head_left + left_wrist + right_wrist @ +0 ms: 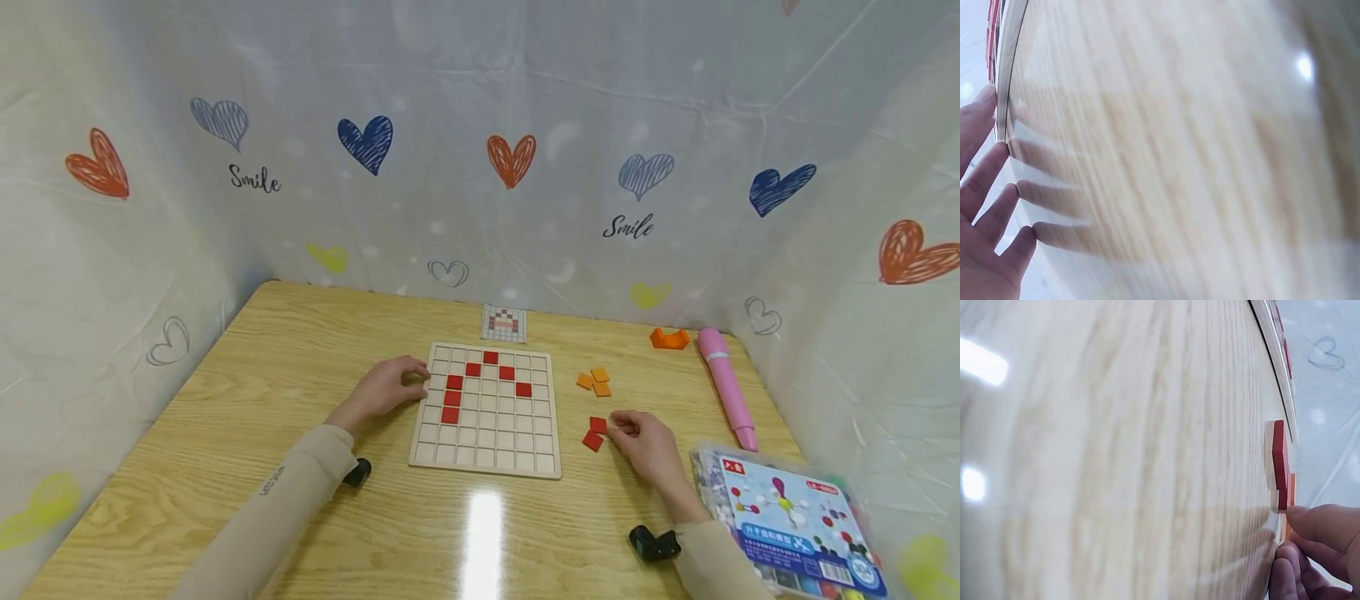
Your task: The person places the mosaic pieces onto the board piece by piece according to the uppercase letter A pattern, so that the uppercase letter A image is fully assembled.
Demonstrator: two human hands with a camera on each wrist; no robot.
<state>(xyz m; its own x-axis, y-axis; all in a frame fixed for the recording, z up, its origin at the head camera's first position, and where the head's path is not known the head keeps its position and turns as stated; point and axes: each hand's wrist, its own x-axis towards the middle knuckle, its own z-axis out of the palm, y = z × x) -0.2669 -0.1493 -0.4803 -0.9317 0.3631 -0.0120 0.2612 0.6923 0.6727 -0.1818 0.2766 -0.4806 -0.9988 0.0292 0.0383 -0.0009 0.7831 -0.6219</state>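
Observation:
A square wooden grid board lies on the table, with several red tiles set in its cells. At the board's left edge rests my left hand; in the left wrist view its fingers are spread, tips down on the tabletop and beside the rim. To the board's right, two loose red tiles lie partly overlapped. My right hand has its thumb and bent fingers at the end of the farther tile; I cannot tell whether they pinch it.
Three orange tiles lie beyond the red pair. A small pattern card sits behind the board. Farther right are an orange holder, a pink pen-shaped object and a clear plastic box of molecular model parts. A printed curtain hangs behind the table.

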